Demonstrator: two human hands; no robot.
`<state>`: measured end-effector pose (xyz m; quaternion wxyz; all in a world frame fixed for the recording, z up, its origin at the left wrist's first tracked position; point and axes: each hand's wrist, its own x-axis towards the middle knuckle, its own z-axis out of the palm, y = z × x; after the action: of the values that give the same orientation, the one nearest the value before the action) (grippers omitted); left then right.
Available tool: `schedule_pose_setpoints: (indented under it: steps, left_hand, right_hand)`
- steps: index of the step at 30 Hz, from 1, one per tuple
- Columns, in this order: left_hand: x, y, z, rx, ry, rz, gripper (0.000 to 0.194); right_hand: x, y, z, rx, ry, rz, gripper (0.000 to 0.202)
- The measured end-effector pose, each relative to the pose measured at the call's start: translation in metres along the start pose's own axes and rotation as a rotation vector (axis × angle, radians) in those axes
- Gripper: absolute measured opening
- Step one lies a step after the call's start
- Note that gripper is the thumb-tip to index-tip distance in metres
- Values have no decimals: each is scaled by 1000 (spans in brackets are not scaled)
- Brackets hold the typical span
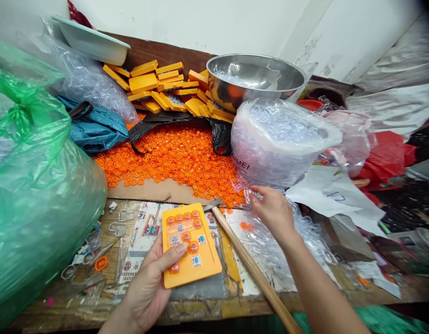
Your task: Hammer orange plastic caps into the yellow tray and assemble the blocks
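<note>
My left hand grips a yellow plastic panel by its left side, thumb over the front. Orange-rimmed clear caps fill several of its square openings, and clear oblong covers sit among them. Two openings on the right, with blue-and-white inserts, have no orange cap. Away to the right, my right hand is over the edge of a heap of clear plastic pieces, fingers pinched together. What lies between those fingertips is too small to make out.
Loose orange caps form a wide heap behind the panel. A wooden-handled hammer lies beside it. Yellow panels are piled at the back near a steel bowl. A green bag stands left, a clear-parts bag right.
</note>
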<state>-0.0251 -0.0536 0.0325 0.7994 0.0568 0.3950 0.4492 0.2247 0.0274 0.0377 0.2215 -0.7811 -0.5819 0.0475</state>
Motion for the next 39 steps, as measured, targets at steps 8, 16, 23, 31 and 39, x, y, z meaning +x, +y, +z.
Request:
schedule_pose_setpoints:
  steps: [8, 16, 23, 31, 39]
  left_hand:
    - [-4, -5, -13, -24, -119, -105, 87]
    - [-14, -3, -23, 58, -231, -91, 98]
    - [-18, -3, -27, 70, -140, -80, 95]
    - [-18, -3, -20, 45, -91, -92, 90]
    - [-14, -9, -12, -1, -123, -156, 83]
  right_hand:
    - [4, -6, 1, -488, -138, -16, 28]
    - [12, -3, 8, -438, -171, 23, 28]
    - [16, 33, 12, -186, 110, 17, 24]
    - [-25, 18, -13, 140, 403, -321, 18]
    - [-144, -22, -9, 271, 278, -786, 39]
